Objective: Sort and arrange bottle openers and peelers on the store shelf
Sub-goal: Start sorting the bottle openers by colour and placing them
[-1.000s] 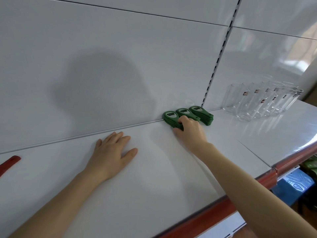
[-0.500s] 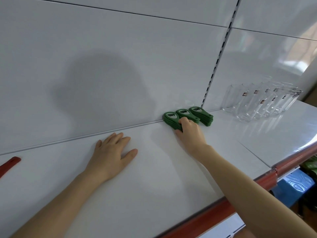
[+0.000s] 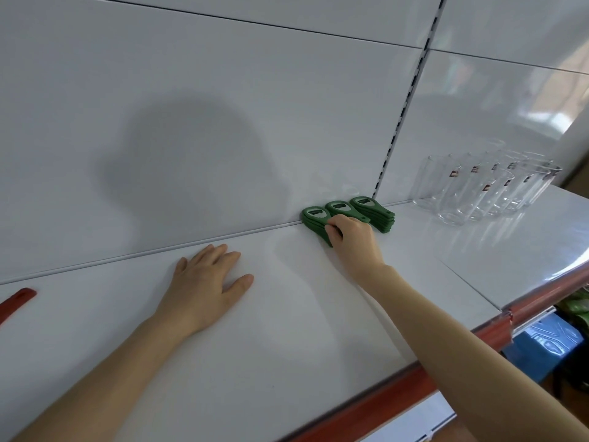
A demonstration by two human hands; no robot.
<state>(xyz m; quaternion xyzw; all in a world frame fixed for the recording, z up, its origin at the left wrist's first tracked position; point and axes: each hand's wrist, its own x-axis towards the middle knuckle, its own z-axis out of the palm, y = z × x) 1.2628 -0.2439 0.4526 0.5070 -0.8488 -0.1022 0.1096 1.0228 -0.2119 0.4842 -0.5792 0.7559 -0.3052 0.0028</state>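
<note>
Three stacks of green bottle openers [image 3: 373, 208] stand side by side against the back panel of the white shelf [image 3: 287, 330]. My right hand [image 3: 353, 240] reaches to the leftmost stack [image 3: 314, 218] and its curled fingers grip the handle ends of that stack. Flat on the shelf, palm down with fingers spread, lies my left hand [image 3: 204, 282], well to the left of the openers. The tip of a red tool [image 3: 16, 301] shows at the left edge of the shelf.
Several clear drinking glasses [image 3: 484, 186] stand in rows on the neighbouring shelf section to the right. A slotted upright [image 3: 401, 113] divides the back panels. The red front rail [image 3: 398, 387] marks the shelf's front edge, with blue and green goods below at right.
My right hand has shifted slightly on the leftmost stack of openers, its fingers curling tighter round the handles. My left hand has stayed put.
</note>
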